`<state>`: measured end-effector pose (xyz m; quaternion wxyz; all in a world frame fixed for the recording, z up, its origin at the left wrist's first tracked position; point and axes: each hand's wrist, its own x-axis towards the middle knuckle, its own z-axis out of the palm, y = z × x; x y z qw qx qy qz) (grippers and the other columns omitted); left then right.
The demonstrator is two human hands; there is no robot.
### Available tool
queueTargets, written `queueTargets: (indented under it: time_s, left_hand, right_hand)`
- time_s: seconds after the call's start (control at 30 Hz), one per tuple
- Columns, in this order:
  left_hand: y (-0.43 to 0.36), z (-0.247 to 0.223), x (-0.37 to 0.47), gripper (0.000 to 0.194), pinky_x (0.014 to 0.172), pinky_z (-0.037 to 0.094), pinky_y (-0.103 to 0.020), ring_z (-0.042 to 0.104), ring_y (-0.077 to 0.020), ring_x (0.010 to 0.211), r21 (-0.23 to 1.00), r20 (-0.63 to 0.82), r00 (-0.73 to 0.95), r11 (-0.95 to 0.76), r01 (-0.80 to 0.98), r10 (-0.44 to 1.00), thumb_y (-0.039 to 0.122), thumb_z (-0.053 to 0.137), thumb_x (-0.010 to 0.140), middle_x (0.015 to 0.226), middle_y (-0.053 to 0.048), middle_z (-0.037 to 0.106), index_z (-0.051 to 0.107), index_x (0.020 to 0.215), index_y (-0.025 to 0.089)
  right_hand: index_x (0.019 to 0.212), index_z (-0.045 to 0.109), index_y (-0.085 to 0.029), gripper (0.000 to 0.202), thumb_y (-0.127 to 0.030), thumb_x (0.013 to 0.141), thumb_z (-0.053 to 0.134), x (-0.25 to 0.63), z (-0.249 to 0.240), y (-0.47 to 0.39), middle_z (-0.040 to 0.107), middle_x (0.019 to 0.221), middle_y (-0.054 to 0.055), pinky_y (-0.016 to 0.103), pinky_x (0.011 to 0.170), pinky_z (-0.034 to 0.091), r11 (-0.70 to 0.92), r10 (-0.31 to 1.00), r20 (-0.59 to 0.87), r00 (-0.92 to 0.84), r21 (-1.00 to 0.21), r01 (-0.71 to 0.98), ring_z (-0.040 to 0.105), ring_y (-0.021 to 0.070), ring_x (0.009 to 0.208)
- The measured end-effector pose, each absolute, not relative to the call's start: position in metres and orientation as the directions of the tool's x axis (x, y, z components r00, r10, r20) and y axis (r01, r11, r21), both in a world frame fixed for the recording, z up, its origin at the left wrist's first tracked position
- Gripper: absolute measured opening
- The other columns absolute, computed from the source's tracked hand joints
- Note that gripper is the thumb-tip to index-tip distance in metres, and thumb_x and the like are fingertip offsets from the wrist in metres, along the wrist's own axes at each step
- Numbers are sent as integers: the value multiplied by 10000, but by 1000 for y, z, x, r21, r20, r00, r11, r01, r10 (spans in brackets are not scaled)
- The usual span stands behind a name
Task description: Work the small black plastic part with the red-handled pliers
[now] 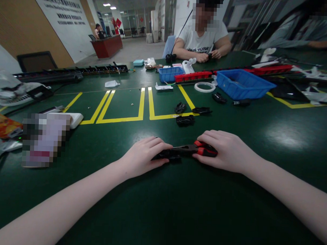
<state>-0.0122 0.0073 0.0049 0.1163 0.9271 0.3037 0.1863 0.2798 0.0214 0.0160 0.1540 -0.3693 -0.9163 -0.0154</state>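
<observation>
Green tabletop (160, 208) marked with yellow tape lines (118, 118): just nearer me than those lines, my left hand (143, 155) presses curled fingers onto a black part (166, 156). My right hand (227, 149) wraps the red-handled pliers (194, 149) touching that part.

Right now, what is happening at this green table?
A person works with both hands low on the green table. The right hand grips red-and-black pliers by the handles. The left hand presses on a small black part at the tool's tip. A few more black parts lie just beyond, near the yellow tape lines. Further back stands a blue bin, and another person sits across the table.
</observation>
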Motion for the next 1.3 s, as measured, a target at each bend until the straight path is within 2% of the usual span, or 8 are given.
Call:
queueTargets:
  time_s: [1.0, 1.3]
  left_hand:
    - [9, 2, -14, 340, 842, 559, -377, 625, -222, 1014, 302, 277, 763, -807, 507, 584, 222, 636, 948, 1153, -72, 654, 541, 1272, 184]
    - [9, 2, -14, 358, 838, 561, -379, 629, -230, 1018, 276, 283, 767, -815, 510, 576, 226, 633, 951, 1165, -77, 653, 537, 1293, 187]
  right_hand:
    - [978, 638, -171, 320, -473, 877, 609, 280, 12, 19, 705, 909, 86, 332, 642, 501, 739, 640, 360, -679, -45, 672, 652, 209, 761]
    - [962, 633, -152, 315, -455, 881, 602, 282, 13, 22, 690, 882, 86, 327, 620, 494, 758, 586, 390, -710, 46, 651, 648, 210, 742]
